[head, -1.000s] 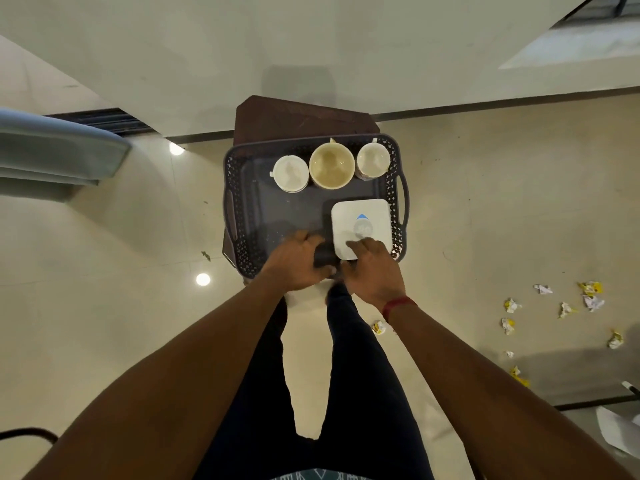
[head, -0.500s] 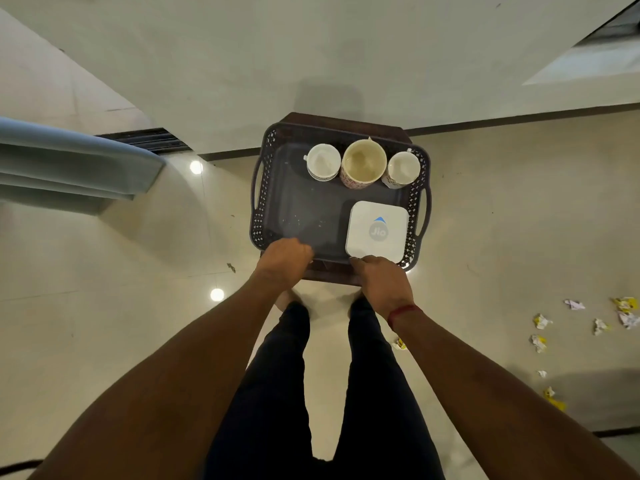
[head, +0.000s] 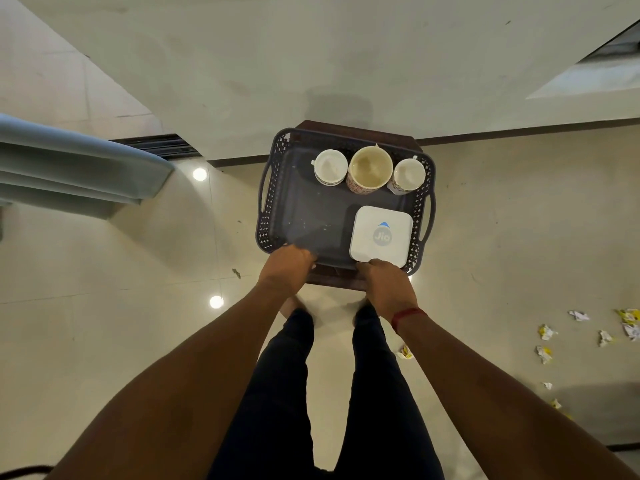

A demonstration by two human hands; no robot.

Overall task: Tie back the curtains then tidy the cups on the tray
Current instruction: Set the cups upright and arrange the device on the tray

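Observation:
A dark grey tray (head: pixel 268 206) with perforated walls sits on a small brown table (head: pixel 337 280) against the wall. Three cups stand in a row along its far side: a white cup (head: pixel 330 167) on the left, a larger patterned mug (head: pixel 371 168) in the middle, and a white cup (head: pixel 409 174) on the right. A white square box (head: pixel 381 235) lies in the near right corner. My left hand (head: pixel 287 266) curls over the tray's near rim. My right hand (head: pixel 388 285) grips that rim beside the box's near edge. A blue-grey curtain (head: pixel 69 168) hangs at the left.
Crumpled white and yellow paper scraps (head: pixel 545 341) lie scattered on the floor at the right, and one scrap (head: pixel 404 353) lies near my right leg. My legs stand just in front of the table. The wall rises directly behind the table.
Both hands have drawn back from inside the tray, near the white box, to its near rim. The tray now sits squarely on the table and looks farther from me.

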